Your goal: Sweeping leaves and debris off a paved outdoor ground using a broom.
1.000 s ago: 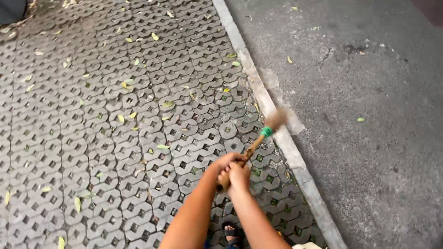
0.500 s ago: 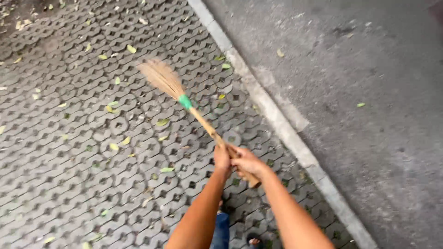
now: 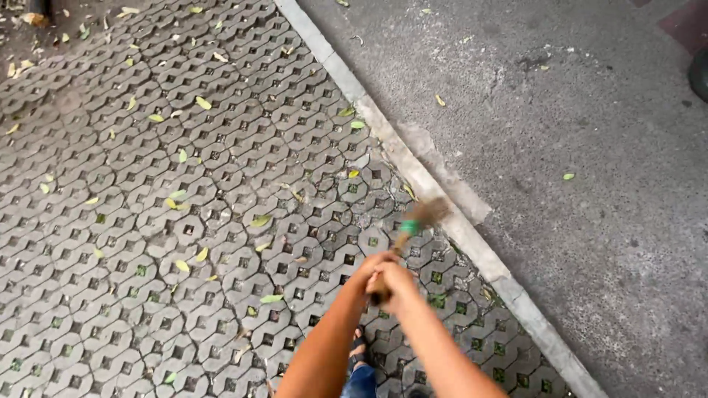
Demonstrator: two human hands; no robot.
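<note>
Straw-brown bristles blur at the broom [image 3: 413,221] head, bound by a green band, tip touching the concrete kerb [image 3: 442,210] at two o'clock. Open pavers [image 3: 184,221] strewn with leaves [image 3: 262,220] spread toward nine, asphalt [image 3: 590,184] toward three. The left hand [image 3: 366,270] and right hand [image 3: 396,281], each grip clenched on the wooden handle, reach forward together.

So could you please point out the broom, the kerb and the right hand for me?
broom [image 3: 408,228]: head view, on its green binding.
kerb [image 3: 450,221]: head view, on its pale top face.
right hand [image 3: 398,280]: head view, on the back of the hand.
</note>
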